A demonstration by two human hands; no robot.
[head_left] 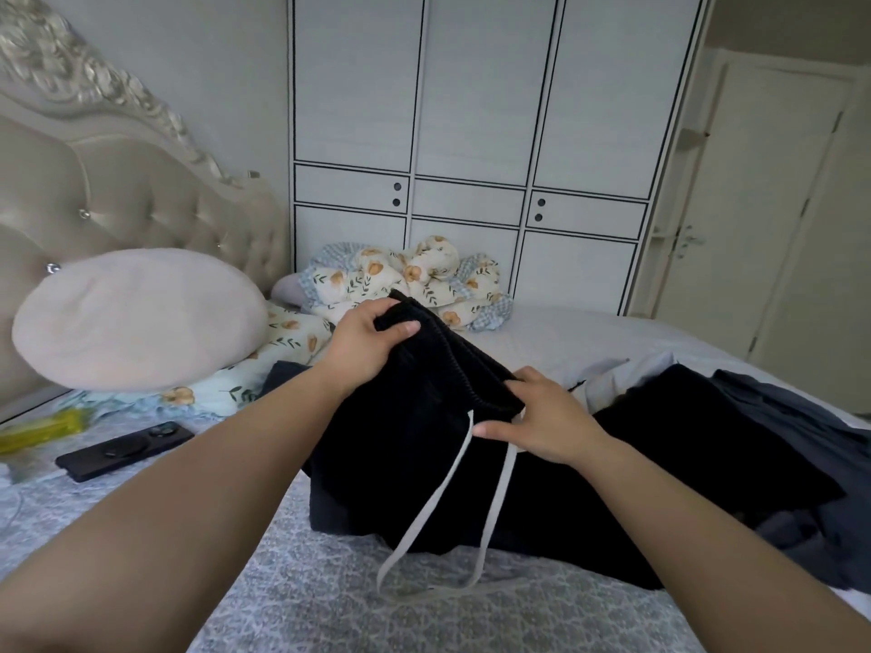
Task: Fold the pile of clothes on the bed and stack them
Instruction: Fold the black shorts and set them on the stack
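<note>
No readable text, label, brand, number or sign shows on anything in view

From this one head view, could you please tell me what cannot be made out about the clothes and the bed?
- Black garment: its legs and length lie hidden under its own folds and both forearms.
- Left hand and right hand: fingertips tucked behind the waistband.
- Dark clothes pile: separate pieces merge, and the right edge cuts it off.
- Yellow object: blurred at the left edge.
- Phone: details too small.
</note>
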